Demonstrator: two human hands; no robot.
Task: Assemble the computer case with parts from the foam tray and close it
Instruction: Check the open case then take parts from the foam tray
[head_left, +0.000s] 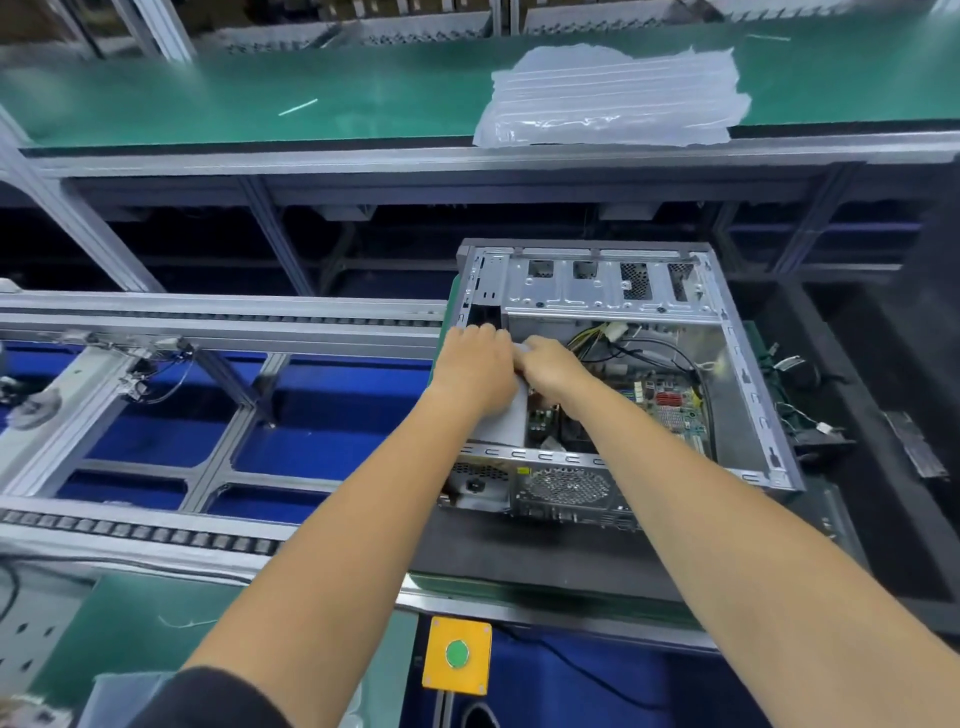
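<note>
A factory line framed in aluminium ran past you, with a green belt (208, 104) behind carrying a stack of clear plastic bags (613, 98).

The open computer case (753, 415) lay on its side on a dark pallet (519, 551), motherboard (670, 405) exposed, a yellow button box (457, 654) below it. Your left hand (475, 364) and right hand (550, 364) met inside the case, both curled over a grey power supply (506, 421); your fingers hid what they pinched.

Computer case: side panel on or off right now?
Off. The computer case lies open-side up, motherboard and cables exposed, both hands inside.
</note>
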